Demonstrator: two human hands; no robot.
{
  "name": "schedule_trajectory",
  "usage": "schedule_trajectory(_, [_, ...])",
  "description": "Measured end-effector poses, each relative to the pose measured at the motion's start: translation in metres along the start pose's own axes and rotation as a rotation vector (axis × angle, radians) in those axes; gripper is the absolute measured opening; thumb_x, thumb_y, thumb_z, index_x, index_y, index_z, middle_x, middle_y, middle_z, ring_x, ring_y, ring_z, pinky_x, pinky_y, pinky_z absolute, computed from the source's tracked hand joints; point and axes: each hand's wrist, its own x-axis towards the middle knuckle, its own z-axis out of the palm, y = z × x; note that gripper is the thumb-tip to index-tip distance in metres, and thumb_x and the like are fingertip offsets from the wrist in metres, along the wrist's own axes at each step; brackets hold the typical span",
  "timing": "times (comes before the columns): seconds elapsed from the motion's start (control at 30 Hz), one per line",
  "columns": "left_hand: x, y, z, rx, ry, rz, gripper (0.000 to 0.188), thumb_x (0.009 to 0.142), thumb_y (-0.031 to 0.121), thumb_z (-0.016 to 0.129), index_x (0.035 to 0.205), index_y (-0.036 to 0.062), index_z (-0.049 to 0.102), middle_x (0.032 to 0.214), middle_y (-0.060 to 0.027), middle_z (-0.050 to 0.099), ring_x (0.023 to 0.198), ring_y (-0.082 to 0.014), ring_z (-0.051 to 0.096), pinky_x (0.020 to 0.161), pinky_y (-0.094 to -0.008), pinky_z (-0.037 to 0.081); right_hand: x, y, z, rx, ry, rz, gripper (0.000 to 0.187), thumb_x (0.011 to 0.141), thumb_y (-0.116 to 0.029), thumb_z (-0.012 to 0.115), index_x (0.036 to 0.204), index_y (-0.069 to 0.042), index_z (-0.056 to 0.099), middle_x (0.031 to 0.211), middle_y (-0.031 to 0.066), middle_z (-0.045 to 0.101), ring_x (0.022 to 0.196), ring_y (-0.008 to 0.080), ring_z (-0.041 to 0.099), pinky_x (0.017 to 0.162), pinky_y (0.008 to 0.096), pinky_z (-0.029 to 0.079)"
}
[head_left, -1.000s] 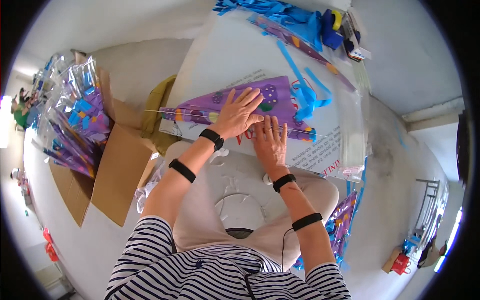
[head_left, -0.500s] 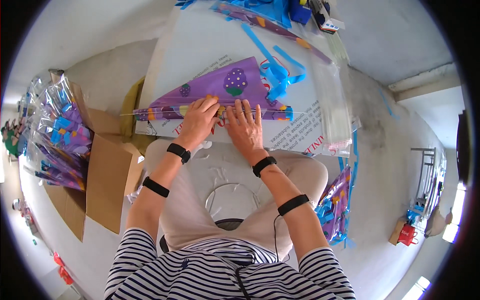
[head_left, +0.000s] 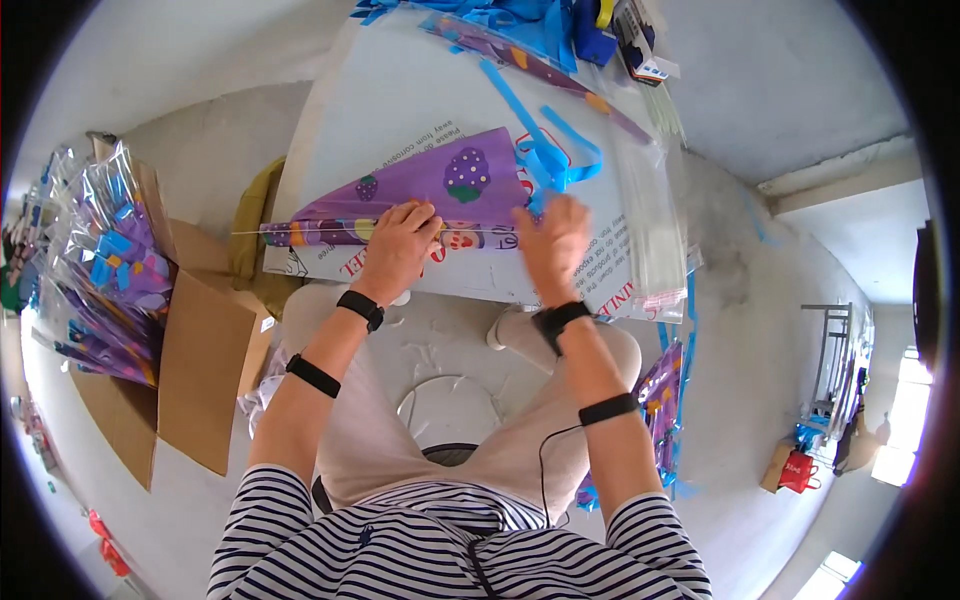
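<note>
While the left hand (head_left: 395,248) curls its fingers together over the rolled edge (head_left: 335,233), the purple berry-print sheet (head_left: 420,180) lies on the white bench (head_left: 390,85).
Blurred, the right hand (head_left: 555,240) is at the sheet's right end beside looped blue ribbon (head_left: 543,160); whether either pinches anything, I cannot tell. Clear plastic sleeves (head_left: 655,235) line the bench's right side. A cardboard box (head_left: 212,370) of wrapped purple bundles (head_left: 130,265) stands at left; across the pale floor (head_left: 460,350), a red bag (head_left: 798,472) sits far right.
</note>
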Motion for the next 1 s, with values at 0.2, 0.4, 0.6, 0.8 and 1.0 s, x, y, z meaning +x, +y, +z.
schedule_trajectory(0.2, [-0.003,0.0,-0.001,0.03,-0.025,-0.026,0.038,0.078,0.016,0.078,0.114,0.0065,0.068,0.126,-0.0038,0.059,0.121,-0.0274,0.055,0.103,-0.0446,0.046,0.06,0.022,0.011,-0.047,-0.329,0.502,0.066,0.064,-0.048,0.089,0.108,-0.002,0.07,0.13,0.0151,0.051,0.126,0.0379,0.041,0.099,0.0526,0.038])
schedule_trajectory(0.4, [-0.006,-0.001,-0.006,0.005,-0.057,-0.05,0.036,0.08,0.016,0.078,0.113,0.0057,0.068,0.126,-0.0041,0.06,0.122,-0.027,0.055,0.104,-0.0434,0.045,0.087,0.081,0.014,0.967,-0.295,0.708,0.019,0.089,-0.023,0.065,0.1,-0.009,0.072,0.089,0.0056,0.072,0.09,0.0196,0.066,0.086,0.0465,0.044])
schedule_trajectory(0.6, [0.002,0.004,0.003,-0.05,0.022,-0.017,0.035,0.079,0.017,0.078,0.11,0.0053,0.069,0.121,-0.0039,0.06,0.121,-0.0261,0.055,0.105,-0.0439,0.043,0.126,0.135,-0.072,1.709,-0.063,0.969,0.01,0.09,-0.015,0.062,0.097,-0.007,0.061,0.096,0.0088,0.065,0.095,0.0244,0.062,0.095,0.0544,0.039])
schedule_trajectory(0.8, [-0.002,0.002,0.001,-0.044,0.046,-0.03,0.032,0.078,0.014,0.078,0.107,0.0048,0.069,0.119,-0.004,0.06,0.121,-0.0259,0.055,0.105,-0.044,0.043,0.167,0.208,-0.175,1.83,0.026,0.87,0.012,0.096,-0.016,0.062,0.093,-0.006,0.058,0.09,0.0079,0.061,0.087,0.0235,0.059,0.1,0.0531,0.039])
schedule_trajectory(1.0, [0.002,0.004,0.002,-0.092,0.065,-0.019,0.03,0.078,0.013,0.077,0.105,0.0046,0.068,0.116,-0.0038,0.06,0.118,-0.025,0.055,0.103,-0.0439,0.043,0.202,0.157,-0.191,0.434,-0.053,-0.091,0.023,0.084,-0.014,0.075,0.099,0.0,0.063,0.094,0.0094,0.067,0.087,0.0239,0.066,0.081,0.0388,0.054])
